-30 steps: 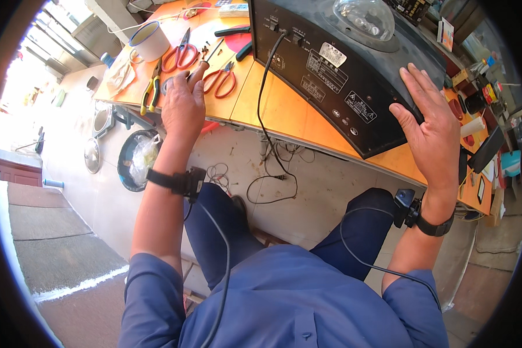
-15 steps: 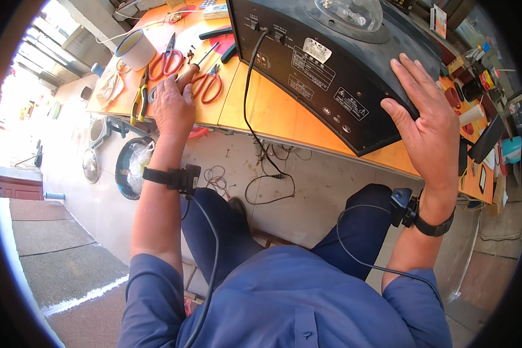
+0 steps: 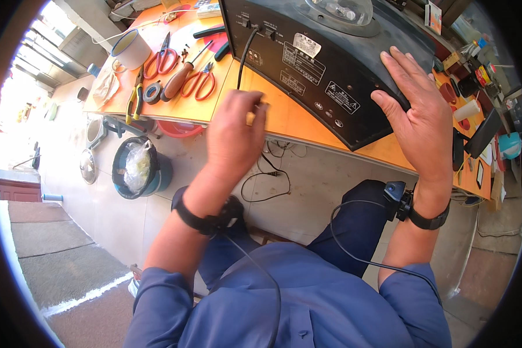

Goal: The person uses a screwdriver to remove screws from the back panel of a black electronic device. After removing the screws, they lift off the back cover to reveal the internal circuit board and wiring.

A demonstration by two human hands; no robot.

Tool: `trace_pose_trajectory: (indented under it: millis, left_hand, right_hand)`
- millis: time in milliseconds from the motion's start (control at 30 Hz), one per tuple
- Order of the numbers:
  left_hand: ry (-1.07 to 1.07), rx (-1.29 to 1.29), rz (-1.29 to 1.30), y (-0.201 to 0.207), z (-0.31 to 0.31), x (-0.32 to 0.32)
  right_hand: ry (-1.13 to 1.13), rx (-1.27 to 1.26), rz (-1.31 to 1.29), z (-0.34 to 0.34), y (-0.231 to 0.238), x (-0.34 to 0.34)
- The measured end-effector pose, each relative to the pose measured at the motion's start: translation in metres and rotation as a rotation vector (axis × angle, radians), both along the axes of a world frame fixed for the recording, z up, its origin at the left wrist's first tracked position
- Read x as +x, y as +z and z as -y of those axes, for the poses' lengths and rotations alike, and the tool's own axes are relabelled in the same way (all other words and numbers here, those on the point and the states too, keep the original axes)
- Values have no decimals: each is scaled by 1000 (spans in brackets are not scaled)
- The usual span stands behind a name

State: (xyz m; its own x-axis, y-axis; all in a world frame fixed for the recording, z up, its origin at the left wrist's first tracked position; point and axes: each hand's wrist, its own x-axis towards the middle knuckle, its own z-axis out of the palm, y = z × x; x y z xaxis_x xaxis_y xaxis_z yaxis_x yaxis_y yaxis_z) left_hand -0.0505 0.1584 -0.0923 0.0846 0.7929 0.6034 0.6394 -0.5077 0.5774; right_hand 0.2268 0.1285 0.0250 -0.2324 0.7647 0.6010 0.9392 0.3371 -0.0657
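I saw the right hand [image 3: 416, 119] lying flat and spread wide on the near end of the black case [image 3: 330, 64], palm down on its sloped back panel, fingers splayed toward the top edge and holding nothing. The case sat on the orange bench [image 3: 284, 116], angled so that its labelled back faced me, and it filled most of the far right of the bench. The left hand [image 3: 235, 136] hung over the bench's front edge, just left of the case and apart from it, with its fingers curled narrow; it was blurred, so I could not tell whether it pinched something small at the fingertips. A black cord [image 3: 245, 52] ran down from the case's back panel to the bench right beside that hand's knuckles. Well to the left of the hand lay the tools: two red scissors [image 3: 200, 84], a screwdriver [image 3: 180, 78], yellow-handled pliers [image 3: 134, 95] and a roll of tape [image 3: 152, 93], with a white cup [image 3: 130, 49] beyond them. Below the bench, a bin [image 3: 138, 168] lined with a plastic bag stood on the floor, left of my knee. Both wrists wore black bands with cables trailing to my shirt.
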Motion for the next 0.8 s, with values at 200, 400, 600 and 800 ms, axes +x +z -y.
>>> trace_pose_trajectory:
  millis: [200, 400, 600, 800]
  left_hand:
    - [80, -197, -151, -20, -21, 50]
    - [177, -329, -269, -21, -40, 60]
    - [197, -368, -310, -18, -43, 62]
    - [169, -358, -314, -20, -47, 59]
  right_hand:
    - [-8, 11, 13, 0, 0, -1]
    - [4, 36, 36, -1, 0, 0]
    - [5, 42, 40, -2, -2, 1]
    - [-3, 31, 34, -1, 0, -1]
